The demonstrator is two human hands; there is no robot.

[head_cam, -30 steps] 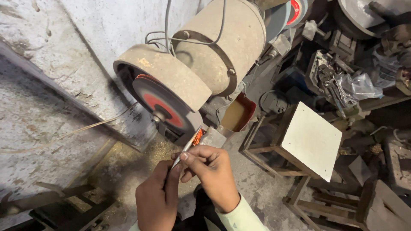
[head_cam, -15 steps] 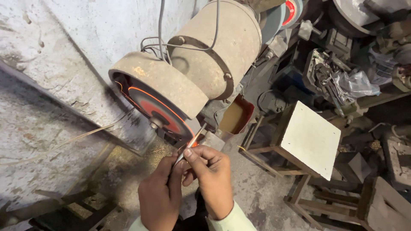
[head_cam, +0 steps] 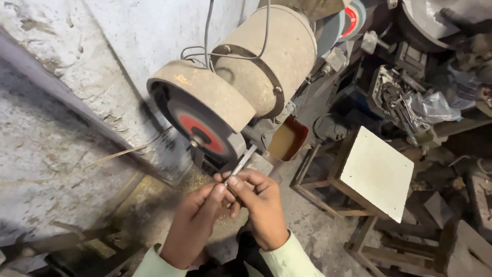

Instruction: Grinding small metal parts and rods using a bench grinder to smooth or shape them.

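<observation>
A thin metal rod (head_cam: 242,160) points up toward the lower edge of a grinding wheel (head_cam: 200,132) with a red centre, set under a dusty guard on a bench grinder (head_cam: 266,56). My left hand (head_cam: 193,223) pinches the rod's near end between thumb and fingers. My right hand (head_cam: 260,204) grips the rod just beside it, fingertips touching the left hand's. The rod's tip lies right at the wheel's rim; whether it touches I cannot tell.
A small wooden stool (head_cam: 376,172) with a white top stands to the right. A rusty brown tray (head_cam: 288,139) hangs below the grinder. Metal tools and a plastic bag (head_cam: 428,107) clutter the right side. A rough whitewashed wall (head_cam: 61,102) is on the left.
The orange glow seen at the rod's tip near the wheel is gone now. Both hands stay on the rod, with its tip drawn slightly lower along the wheel's rim.
</observation>
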